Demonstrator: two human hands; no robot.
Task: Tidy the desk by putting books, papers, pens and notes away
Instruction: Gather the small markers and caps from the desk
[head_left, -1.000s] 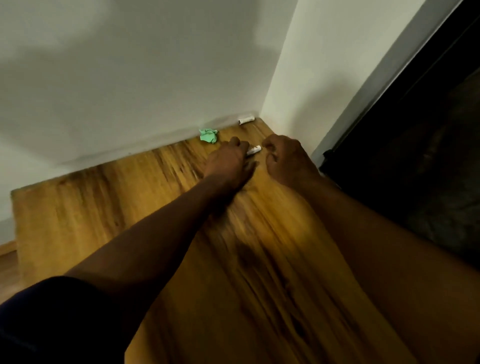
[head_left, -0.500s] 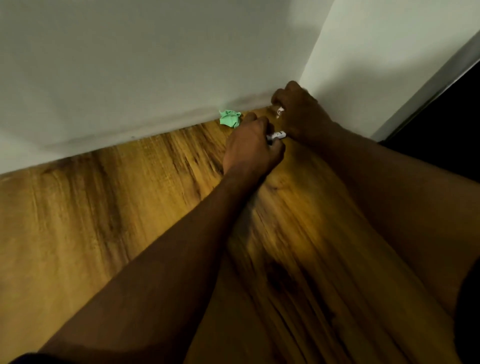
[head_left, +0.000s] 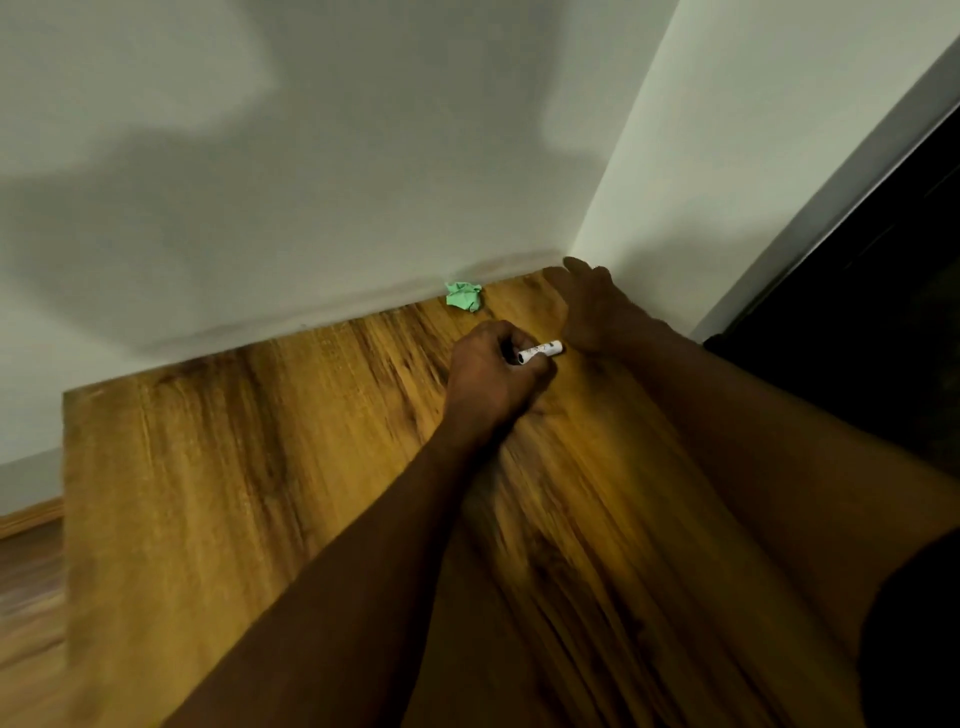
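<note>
The left hand (head_left: 493, 374) hangs over the far right part of the wooden bench (head_left: 249, 467), knuckles up, its fingers (head_left: 508, 339) curled tight round a short white pen (head_left: 541, 352). The pen's capped end sticks out to the right of the fist, roughly level, clear of the bench surface and close to the right wrist. The right hand (head_left: 592, 306) reaches past it into the back corner where the two pale walls (head_left: 311, 182) meet, its back turned to the camera. The fingertips lie against the wall's foot, and I cannot tell whether those fingers are holding anything, since the hand itself hides what is under it. A crumpled green paper note (head_left: 464, 296) lies on the bench right at the back wall, just left of the right hand and beyond the left fist, touching neither. A strip of wooden floor (head_left: 26, 571) shows past the bench's left edge, and a dark opening (head_left: 883, 312) fills the right side.
</note>
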